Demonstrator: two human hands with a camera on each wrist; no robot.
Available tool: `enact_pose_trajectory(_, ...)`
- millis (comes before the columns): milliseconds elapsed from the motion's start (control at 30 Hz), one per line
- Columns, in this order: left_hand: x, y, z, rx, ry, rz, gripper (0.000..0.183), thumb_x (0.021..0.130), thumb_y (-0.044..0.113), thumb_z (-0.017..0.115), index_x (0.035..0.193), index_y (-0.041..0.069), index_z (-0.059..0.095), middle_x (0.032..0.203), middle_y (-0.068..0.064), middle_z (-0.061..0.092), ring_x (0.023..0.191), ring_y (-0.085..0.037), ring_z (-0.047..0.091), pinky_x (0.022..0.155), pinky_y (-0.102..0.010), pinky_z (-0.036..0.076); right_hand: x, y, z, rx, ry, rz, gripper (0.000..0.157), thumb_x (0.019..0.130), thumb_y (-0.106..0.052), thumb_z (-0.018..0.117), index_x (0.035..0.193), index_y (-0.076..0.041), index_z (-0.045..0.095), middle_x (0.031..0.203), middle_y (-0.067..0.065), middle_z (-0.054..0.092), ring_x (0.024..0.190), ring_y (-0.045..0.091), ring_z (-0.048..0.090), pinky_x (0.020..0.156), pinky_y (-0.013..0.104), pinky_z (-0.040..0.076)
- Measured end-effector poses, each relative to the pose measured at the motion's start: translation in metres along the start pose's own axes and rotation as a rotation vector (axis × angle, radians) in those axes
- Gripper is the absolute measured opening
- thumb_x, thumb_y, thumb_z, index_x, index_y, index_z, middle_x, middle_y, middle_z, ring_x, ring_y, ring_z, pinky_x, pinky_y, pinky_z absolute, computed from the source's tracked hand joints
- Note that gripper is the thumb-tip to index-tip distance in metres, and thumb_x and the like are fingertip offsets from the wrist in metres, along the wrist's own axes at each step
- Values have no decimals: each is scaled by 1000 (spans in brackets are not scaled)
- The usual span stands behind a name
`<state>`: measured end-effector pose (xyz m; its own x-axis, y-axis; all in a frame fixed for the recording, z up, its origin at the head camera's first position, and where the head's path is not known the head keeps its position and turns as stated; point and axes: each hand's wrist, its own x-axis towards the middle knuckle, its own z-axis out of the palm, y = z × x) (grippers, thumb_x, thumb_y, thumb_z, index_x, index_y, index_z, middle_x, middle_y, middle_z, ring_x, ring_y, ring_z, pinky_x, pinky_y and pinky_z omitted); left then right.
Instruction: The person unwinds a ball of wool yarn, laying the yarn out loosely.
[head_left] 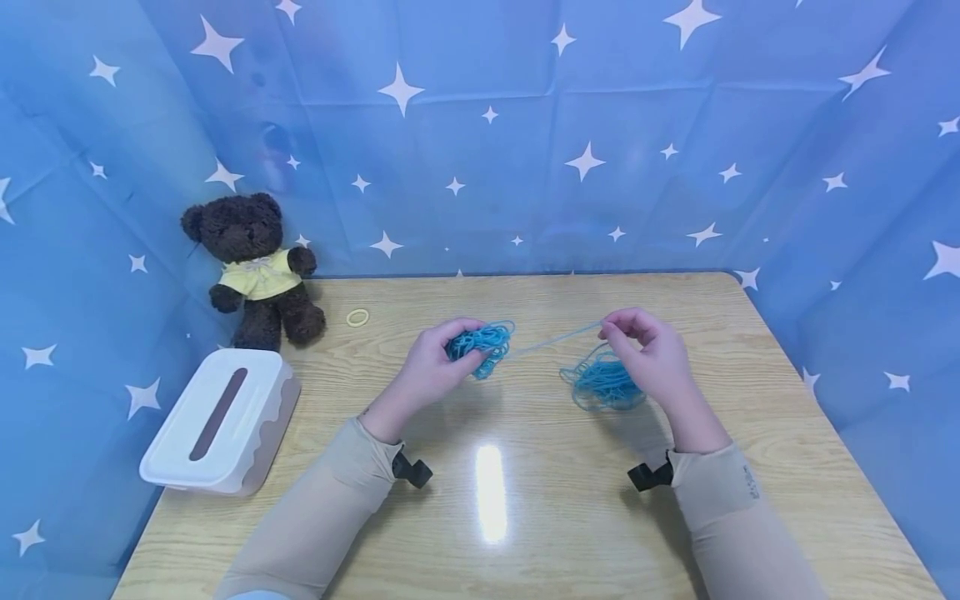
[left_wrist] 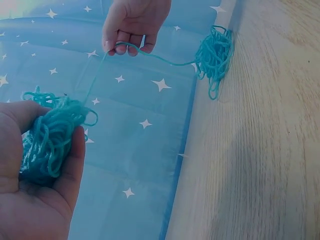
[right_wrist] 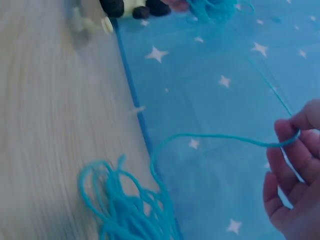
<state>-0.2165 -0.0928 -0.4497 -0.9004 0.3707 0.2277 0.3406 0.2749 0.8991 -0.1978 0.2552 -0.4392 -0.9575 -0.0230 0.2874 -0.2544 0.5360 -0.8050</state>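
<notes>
My left hand (head_left: 438, 360) grips a loose bundle of turquoise yarn (head_left: 483, 343), with loops sticking out past the fingers. From that bundle a single strand (head_left: 558, 338) runs across to my right hand (head_left: 651, 354), whose thumb and fingertips pinch it. In the right wrist view the pinched strand (right_wrist: 220, 136) continues past the fingers and curves down to a second heap of yarn (right_wrist: 132, 212). This turquoise heap (head_left: 602, 382) lies on the table just below and left of my right hand, which partly overlaps it in the head view.
A white lidded box (head_left: 217, 421) with a slotted top stands at the table's left edge. Behind it sits a dark brown teddy bear (head_left: 258, 271) in a yellow shirt. A small yellow ring (head_left: 357, 317) lies on the wooden table (head_left: 570, 517). A blue starred curtain (head_left: 480, 150) surrounds the table.
</notes>
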Motion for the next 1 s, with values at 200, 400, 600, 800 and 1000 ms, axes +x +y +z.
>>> enact_pose_trajectory(200,0,0,-1,-6,5,-13,36,101,16,73,137,12,73,133,-12,77,109,-25,76,86,-33,66,4,9,-22,-63,26,48,33,113,-34,64,122,-4,74,102,-7,78,97,-6,66,88,15,48)
enact_pose_trajectory(400,1,-1,-1,-7,15,5,36,101,16,73,137,12,74,133,-12,77,108,-24,77,85,-33,67,7,25,-45,-163,-4,94,36,113,-40,61,125,-7,74,112,9,79,99,-9,62,86,11,48)
enact_pose_trajectory(600,1,-3,-2,1,23,12,37,101,15,72,137,11,73,133,-12,77,107,-24,77,87,-33,67,9,49,-63,-286,-129,119,38,114,-42,60,129,-10,74,122,14,78,102,9,65,83,17,51)
enact_pose_trajectory(800,1,-4,-2,3,25,10,36,102,16,72,137,11,73,131,-12,78,106,-24,78,85,-32,67,7,68,-73,-342,-220,183,43,114,-47,58,132,-12,74,129,16,77,114,31,67,89,35,53)
enact_pose_trajectory(1000,2,-4,-3,3,30,35,33,101,15,73,134,10,74,125,-11,79,101,-22,77,85,-32,67,7,84,-82,-354,-284,258,49,114,-52,56,138,-12,72,139,20,73,124,40,66,100,56,56)
